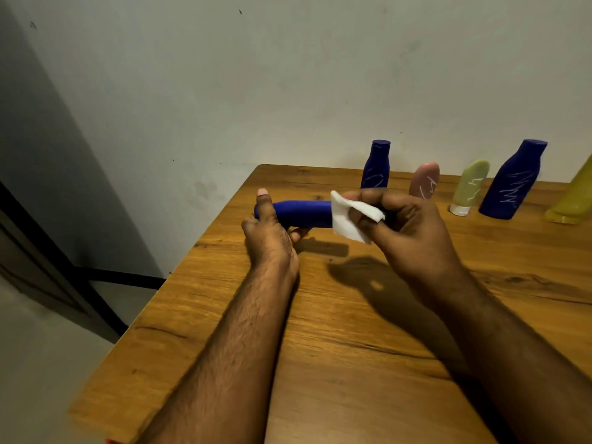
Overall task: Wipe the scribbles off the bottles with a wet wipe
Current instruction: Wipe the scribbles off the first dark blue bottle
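The left hand (270, 232) grips one end of a dark blue bottle (302, 213), held lying sideways above the bench (320, 331), thumb up over it. The right hand (407, 229) pinches a white wet wipe (347, 219) against the bottle's other end. No label shows on it. Beyond the right hand stand a blue bottle (376, 166), a pink tube (424, 181), a green tube (469, 187), a larger blue bottle (512, 181) and a yellow container (573, 200); the first four bear pale scribbles, not readable words.
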